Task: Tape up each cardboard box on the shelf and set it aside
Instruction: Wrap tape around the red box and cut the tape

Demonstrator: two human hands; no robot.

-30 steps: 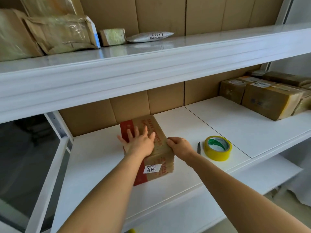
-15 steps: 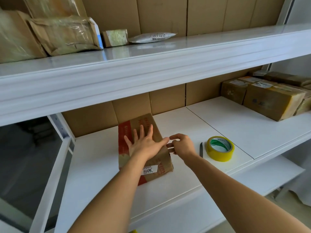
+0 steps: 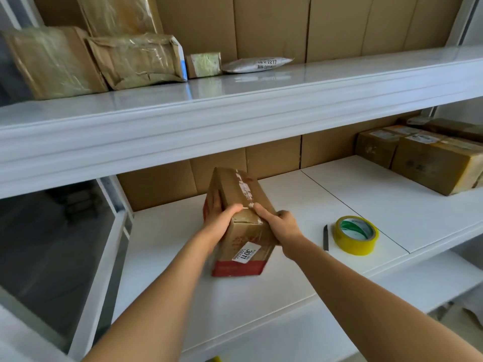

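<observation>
White metal shelving unit (image 3: 261,121) with brown cardboard backing; work happens on the lower white shelf board (image 3: 183,296). Small brown cardboard box with red ends and a white "3011" label (image 3: 240,231) stands there, left of centre, held between both hands. Left hand (image 3: 218,218) grips its left side, fingers along the side face, thumb hooked over the near top edge. Right hand (image 3: 281,226) grips the right side, thumb pressing the top near the seam. Top face shows torn white tape residue; no fresh yellow tape visible on the seam, so this box looks not yet sealed.

Yellow roll of packing tape (image 3: 356,235) lies flat just right of the right hand, untouched. Thin dark blade or cutter (image 3: 325,237) lies beside the roll. Neither tool is in hand.

Stack of brown tape-wrapped boxes (image 3: 428,158) sits at the far right of the same shelf, likely the set-aside pile. Upper shelf carries brown wrapped parcels (image 3: 99,58) and a grey plastic mailer (image 3: 257,65); can't tell if those count.

Judgement: partway through; the current box needs taping, then moving aside.
</observation>
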